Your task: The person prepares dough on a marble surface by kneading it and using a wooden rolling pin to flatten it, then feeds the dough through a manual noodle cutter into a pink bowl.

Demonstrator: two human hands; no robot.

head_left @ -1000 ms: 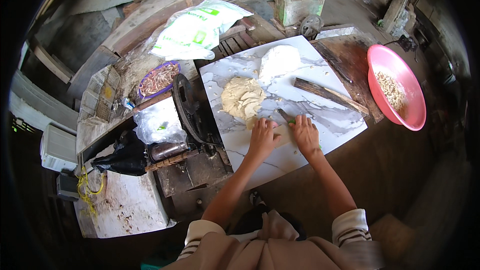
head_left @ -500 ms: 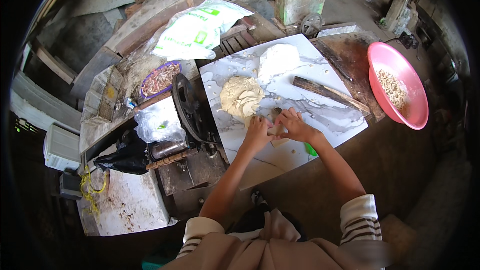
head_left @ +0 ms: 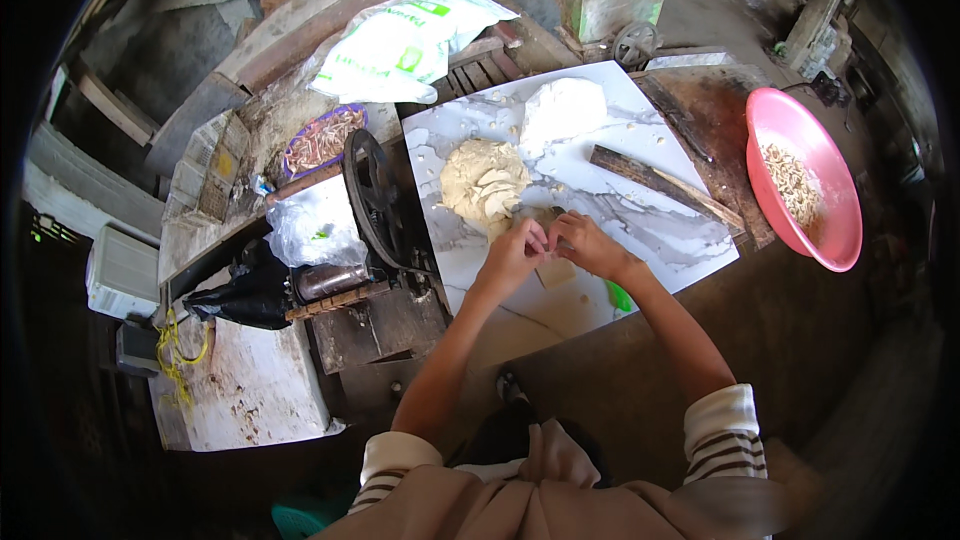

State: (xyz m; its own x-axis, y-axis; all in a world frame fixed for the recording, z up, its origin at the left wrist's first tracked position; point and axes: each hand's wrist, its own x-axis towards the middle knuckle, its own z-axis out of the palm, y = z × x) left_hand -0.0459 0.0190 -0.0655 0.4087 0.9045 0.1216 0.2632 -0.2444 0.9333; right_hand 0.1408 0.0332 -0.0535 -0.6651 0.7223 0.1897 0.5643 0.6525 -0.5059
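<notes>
Two bare hands are meeting over the white marbled board [head_left: 640,210]. The left hand [head_left: 515,252] and the right hand [head_left: 588,243] are pinching together a small pale piece of dough [head_left: 543,230] between curled fingertips. A flat pale dough square [head_left: 556,272] is lying just below them, beside the heap of cut dough strips [head_left: 485,183]. A round pink plastic basin [head_left: 815,230] is sitting well apart.

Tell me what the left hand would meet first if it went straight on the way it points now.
Probably the dough pile: the left hand points up and slightly right over the marble board, and the pile's lower edge lies just ahead. Depth is unclear.
</notes>
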